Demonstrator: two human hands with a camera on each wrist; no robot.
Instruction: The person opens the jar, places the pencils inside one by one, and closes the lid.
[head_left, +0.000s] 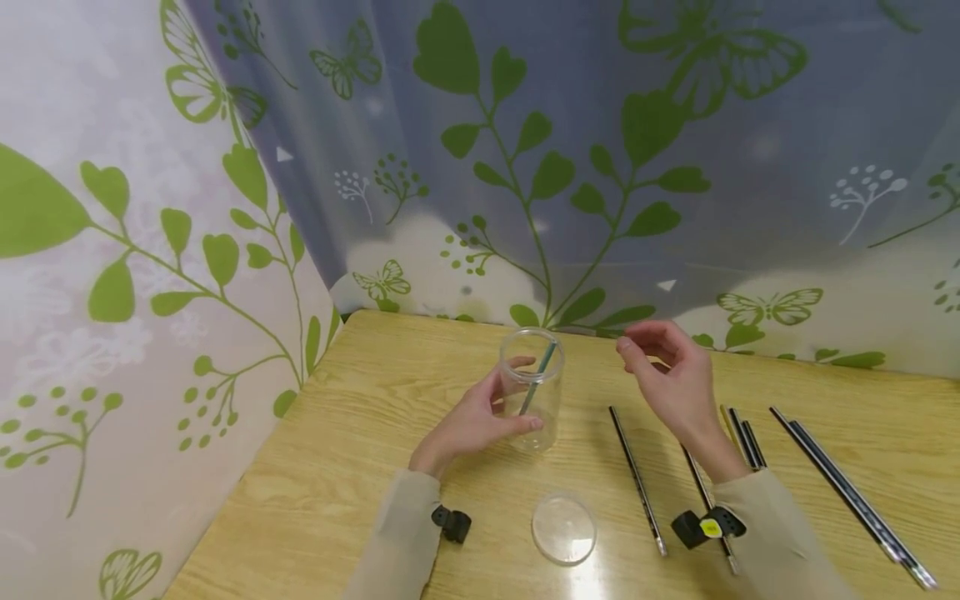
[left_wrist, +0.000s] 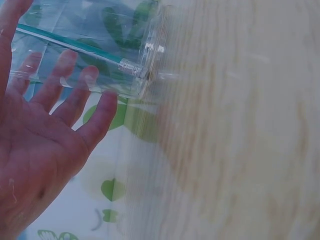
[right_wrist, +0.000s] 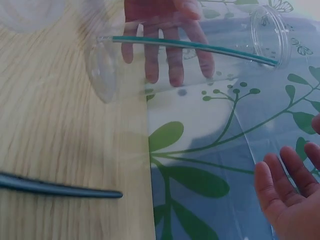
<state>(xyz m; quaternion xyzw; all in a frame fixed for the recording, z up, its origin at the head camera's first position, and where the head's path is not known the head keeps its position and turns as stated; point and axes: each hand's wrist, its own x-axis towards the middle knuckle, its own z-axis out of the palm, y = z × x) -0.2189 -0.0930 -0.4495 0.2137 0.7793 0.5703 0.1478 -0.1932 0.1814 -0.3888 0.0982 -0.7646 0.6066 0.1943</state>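
A clear plastic jar (head_left: 546,423) stands upright on the table with its mouth uncovered. My left hand (head_left: 480,417) holds its side, thumb in front and fingers around the back. One teal pencil (head_left: 538,379) leans inside the jar; the left wrist view shows its metal ferrule (left_wrist: 131,67) down at the base. To the right of the jar, my right hand (head_left: 675,379) hovers above the table with loosely bent fingers and nothing in them. A dark pencil (head_left: 636,479) lies below that hand, and another pencil (head_left: 697,475) is partly hidden by the right wrist.
A round clear lid (head_left: 564,529) lies in front of the jar. Several more dark pencils (head_left: 750,442) lie beyond the right forearm, and a pair of long ones (head_left: 847,492) at the far right. A leaf-patterned curtain (head_left: 480,208) hangs along the table's back edge.
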